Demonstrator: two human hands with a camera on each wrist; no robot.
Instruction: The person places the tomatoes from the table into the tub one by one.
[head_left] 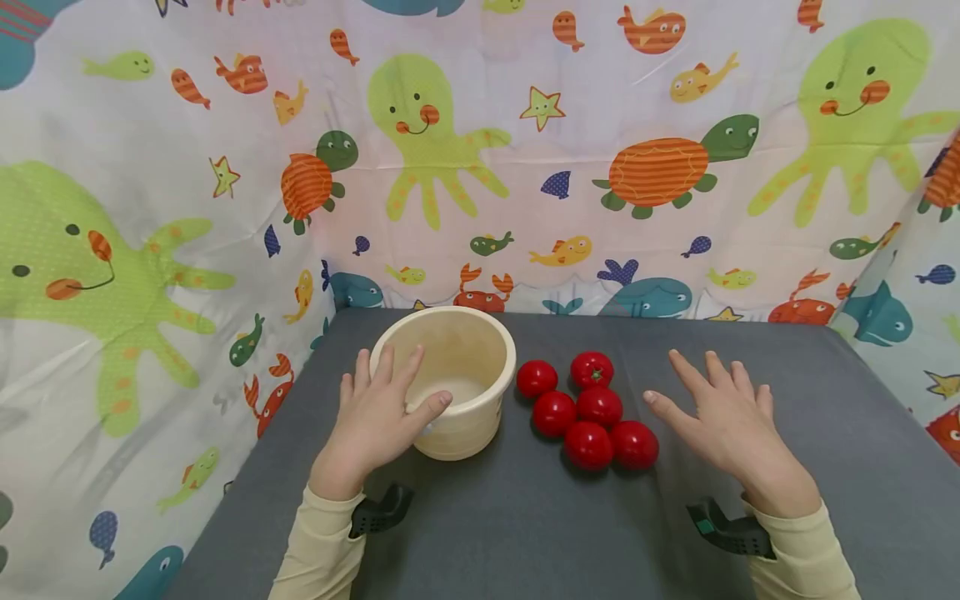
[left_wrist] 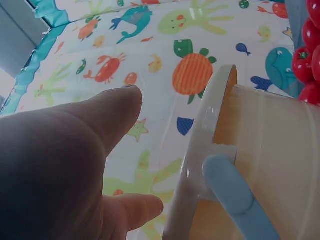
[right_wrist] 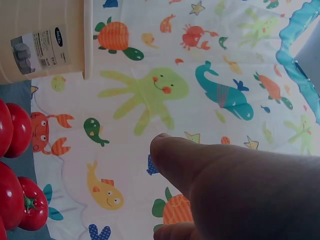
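Note:
A cream plastic bucket stands upright on the grey table, its inside bare where it shows. My left hand, fingers spread, hovers at the bucket's near left side; in the left wrist view the thumb and a finger are apart from the rim. A light blue handle joins the bucket there. Several shiny red tomatoes lie clustered right of the bucket. To their right my right hand is held with fingers spread, touching none of them. The right wrist view shows a label on the bucket.
A white curtain printed with sea animals rises behind the grey table and along both its sides. Each wrist wears a black band device over a cream sleeve.

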